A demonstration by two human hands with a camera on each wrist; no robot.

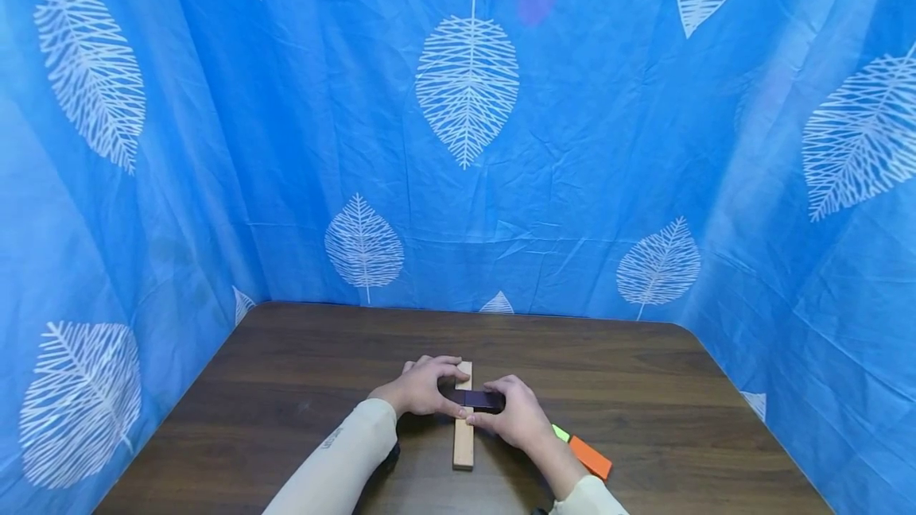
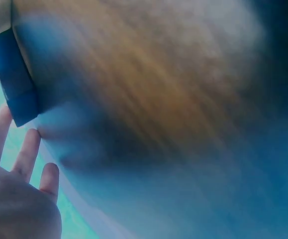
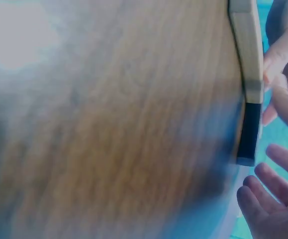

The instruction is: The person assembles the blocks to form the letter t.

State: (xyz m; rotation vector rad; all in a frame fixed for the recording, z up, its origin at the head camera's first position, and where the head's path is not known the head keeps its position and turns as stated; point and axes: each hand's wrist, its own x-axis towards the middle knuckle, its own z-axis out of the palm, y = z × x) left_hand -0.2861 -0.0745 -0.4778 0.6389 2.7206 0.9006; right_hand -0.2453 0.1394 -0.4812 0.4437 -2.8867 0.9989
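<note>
Left hand (image 1: 426, 389) and right hand (image 1: 521, 416) flank the block (image 1: 483, 400) across the strip (image 1: 463, 445); I cannot tell whether either grips.

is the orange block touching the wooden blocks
No, the orange block lies apart from the wooden blocks, with the right forearm between them.

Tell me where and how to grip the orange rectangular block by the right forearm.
Pinch the orange rectangular block across its long edges, near the middle, probably best from above and the right. Its narrow width suits a pinch, while the right forearm and the partly hidden lime-green block crowd its left end.
</note>
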